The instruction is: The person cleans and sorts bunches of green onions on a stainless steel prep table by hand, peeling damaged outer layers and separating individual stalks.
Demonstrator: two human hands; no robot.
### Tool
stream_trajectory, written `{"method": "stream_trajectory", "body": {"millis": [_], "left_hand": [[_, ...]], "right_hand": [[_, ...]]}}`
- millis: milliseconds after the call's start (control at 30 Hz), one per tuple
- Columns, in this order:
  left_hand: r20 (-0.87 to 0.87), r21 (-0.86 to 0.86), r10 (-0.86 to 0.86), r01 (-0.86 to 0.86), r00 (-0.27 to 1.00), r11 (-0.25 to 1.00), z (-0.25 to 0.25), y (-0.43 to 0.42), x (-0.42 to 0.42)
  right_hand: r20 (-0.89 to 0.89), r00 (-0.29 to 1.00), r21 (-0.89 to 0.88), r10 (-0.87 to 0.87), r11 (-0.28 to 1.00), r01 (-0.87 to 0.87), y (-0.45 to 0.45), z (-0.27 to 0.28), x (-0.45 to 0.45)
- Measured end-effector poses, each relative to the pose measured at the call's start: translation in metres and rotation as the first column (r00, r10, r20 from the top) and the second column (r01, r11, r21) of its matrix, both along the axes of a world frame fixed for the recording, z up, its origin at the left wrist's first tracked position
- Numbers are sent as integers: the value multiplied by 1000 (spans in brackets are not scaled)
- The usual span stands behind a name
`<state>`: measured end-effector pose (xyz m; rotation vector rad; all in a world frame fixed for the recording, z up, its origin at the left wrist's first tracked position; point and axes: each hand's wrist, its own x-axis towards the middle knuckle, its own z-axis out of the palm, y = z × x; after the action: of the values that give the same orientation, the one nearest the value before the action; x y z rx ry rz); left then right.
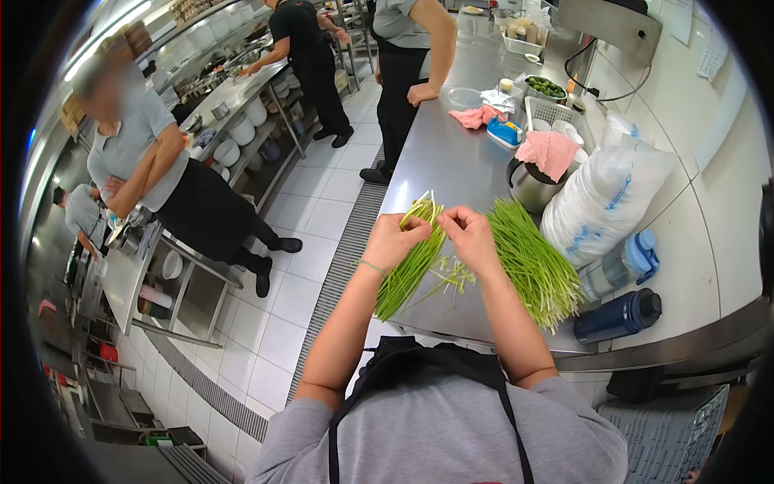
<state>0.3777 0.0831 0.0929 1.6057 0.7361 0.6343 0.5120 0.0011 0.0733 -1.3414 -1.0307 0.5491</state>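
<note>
On the steel counter [431,149], within the curled grip of the left hand [395,242]: a bunch of green stalks [407,278]. Just beside, with the right hand [472,238], a closed pinch, contents unclear. Probably light, bendy, easily bruised; best taken loosely around the middle.

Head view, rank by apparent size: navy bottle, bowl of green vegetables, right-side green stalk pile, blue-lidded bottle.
1. Right-side green stalk pile
2. Navy bottle and blue-lidded bottle: too alike to rank
3. Bowl of green vegetables
</note>
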Motion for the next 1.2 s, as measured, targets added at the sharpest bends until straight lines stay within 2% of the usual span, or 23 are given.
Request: {"method": "stream_trajectory", "body": {"millis": [33, 67, 200, 233, 300, 333, 367, 400, 533, 600, 633, 700, 800, 933, 1000, 1033, 1067, 1100, 1133, 1167, 1200], "left_hand": [[17, -31, -4, 4, 1000, 1000, 2, -1, -1], [35, -60, -7, 9, 999, 998, 3, -2, -2], [37, -28, -44, 45, 998, 999, -1, 1, -6], [66, -47, -36, 39, 997, 998, 0, 0, -6], [93, -66, -31, 37, 995, 997, 4, -2, -4], [111, -148, -27, 44, 993, 988, 6, -2, -4], [130, -229, -21, 51, 991, 972, 9, -3, -5], [130, -228, -23, 52, 991, 972, 13, -4, -6], [114, -276, -65, 94, 991, 957, 20, -6, -8], [121, -287, -68, 101, 990, 953, 21, -6, -8], [113, -298, -82, 112, 990, 948, 23, -6, -10], [104, -308, -96, 124, 990, 943, 23, -5, -13], [90, -324, -123, 145, 988, 935, 21, -2, -16], [143, -389, -89, 139, 986, 911, 19, 1, -19], [161, -406, -90, 149, 983, 902, 18, 5, -20], [200, -391, -77, 152, 977, 908, 17, 6, -22], [236, -379, -62, 151, 970, 913, 15, 8, -26], [228, -394, -55, 144, 972, 908, 13, 11, -31], [180, -336, -34, 93, 983, 937, 11, 17, -36], [132, -276, -10, 47, 991, 960, 8, 20, -41], [122, -295, -6, 42, 992, 955, 5, 20, -47]], "right_hand": [[-2, 1000, -2, 2, 1000, -2, 1, -1, 1], [-86, 996, 29, -20, 999, 23, 5, -2, 3], [-314, 949, 51, -14, 998, 31, 5, 10, 4], [-314, 949, 53, -14, 998, 32, 4, 12, 3], [-416, 903, 23, 108, 994, -109, 1, 13, -1], [-417, 903, 24, 107, 994, -107, 0, 11, -2], [-472, 863, 25, 181, 981, -192, 0, 9, -3], [-525, 813, 32, 251, 961, -275, 0, 7, -4], [-523, 809, 110, 269, 962, -249, 6, 6, -11], [-605, 771, 142, 198, 980, -140, 8, 8, -9], [-604, 772, 143, 198, 980, -139, 10, 10, -7], [-679, 718, 219, 154, 976, -2, 16, 18, 4], [-646, 743, 263, 173, 965, 4, 15, 28, 22], [-585, 797, 232, 153, 973, -17, 9, 28, 21], [-480, 857, 125, 188, 981, -145, 5, 20, 23], [-485, 854, 117, 186, 982, -147, 2, 18, 24], [-121, 986, -84, 114, 989, -125, -2, 16, 24], [270, 957, -259, 102, 965, -30, -7, 12, 23], [258, 960, -274, 110, 961, -36, -12, -8, 26], [557, 773, -420, 304, 906, -54, -18, -41, 31], [735, 464, -552, 495, 834, -15, -24, -54, 28]]}}
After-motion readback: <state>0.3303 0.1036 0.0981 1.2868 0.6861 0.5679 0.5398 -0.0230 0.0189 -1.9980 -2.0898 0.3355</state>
